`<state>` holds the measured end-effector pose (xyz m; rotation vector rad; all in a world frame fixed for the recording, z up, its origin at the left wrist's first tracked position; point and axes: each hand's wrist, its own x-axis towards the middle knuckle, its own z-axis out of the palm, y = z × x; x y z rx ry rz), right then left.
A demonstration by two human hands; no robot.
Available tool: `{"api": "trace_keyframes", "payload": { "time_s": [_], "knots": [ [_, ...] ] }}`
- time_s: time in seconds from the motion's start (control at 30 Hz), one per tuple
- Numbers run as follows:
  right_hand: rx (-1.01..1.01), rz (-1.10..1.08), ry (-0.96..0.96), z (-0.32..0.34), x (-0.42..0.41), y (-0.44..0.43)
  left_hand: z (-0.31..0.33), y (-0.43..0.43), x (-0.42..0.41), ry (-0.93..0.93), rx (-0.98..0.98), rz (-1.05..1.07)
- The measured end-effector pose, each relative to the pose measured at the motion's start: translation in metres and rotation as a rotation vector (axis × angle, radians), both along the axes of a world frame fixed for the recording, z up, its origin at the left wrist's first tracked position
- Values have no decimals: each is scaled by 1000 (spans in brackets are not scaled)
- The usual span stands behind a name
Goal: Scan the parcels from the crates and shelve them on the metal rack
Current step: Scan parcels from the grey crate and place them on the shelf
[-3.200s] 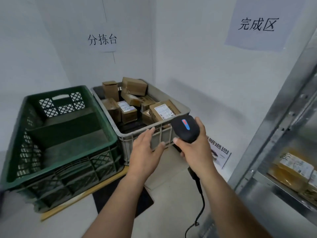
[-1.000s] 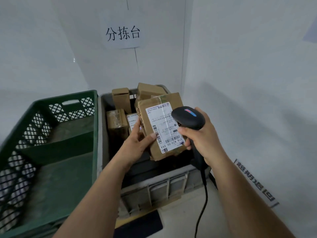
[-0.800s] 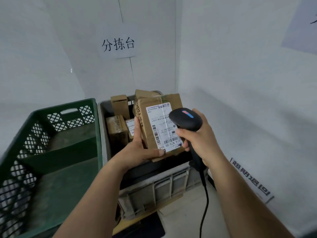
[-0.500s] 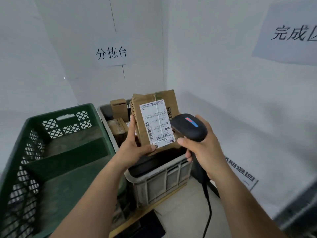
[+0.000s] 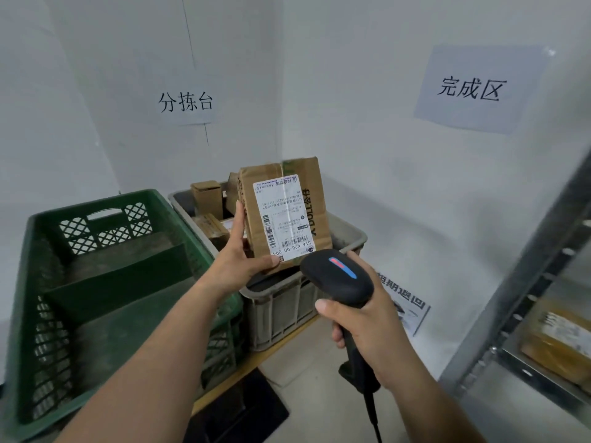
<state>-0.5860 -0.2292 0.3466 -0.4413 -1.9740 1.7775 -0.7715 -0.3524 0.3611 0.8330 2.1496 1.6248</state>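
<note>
My left hand (image 5: 238, 257) grips a brown cardboard parcel (image 5: 284, 212) by its lower left corner and holds it upright above the grey crate (image 5: 348, 233), its white barcode label facing me. Just below and right of the parcel, my right hand (image 5: 361, 318) grips a black corded barcode scanner (image 5: 337, 281), whose head points at the label's lower edge. More brown parcels (image 5: 208, 199) lie in the grey crate behind the held one. The metal rack (image 5: 524, 282) stands at the right edge, with yellow-brown parcels (image 5: 556, 340) on a shelf.
A green plastic crate (image 5: 96, 282) stands left of the grey one; no parcels show inside it. White walls meet in a corner behind the crates, with paper signs (image 5: 476, 87) on them. Another printed sheet (image 5: 404, 302) leans at the wall's foot. A dark mat (image 5: 240, 410) lies on the floor.
My left hand lifted the parcel from the grey crate and turned it upright. The scanner dropped below the label. My view swung right, bringing the rack into sight.
</note>
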Motion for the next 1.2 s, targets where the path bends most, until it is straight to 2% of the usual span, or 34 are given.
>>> {"api": "trace_keyframes", "payload": {
  "time_s": [0.77, 0.9, 1.2],
  "knots": [
    [-33, -65, 12, 6, 94, 24, 12, 35, 91, 47, -7, -55],
    [-5, -61, 28, 8, 100, 29, 15, 34, 90, 24, 9, -26],
    [114, 30, 2, 18, 111, 40, 35, 30, 92, 101, -86, -23]
  ]
}}
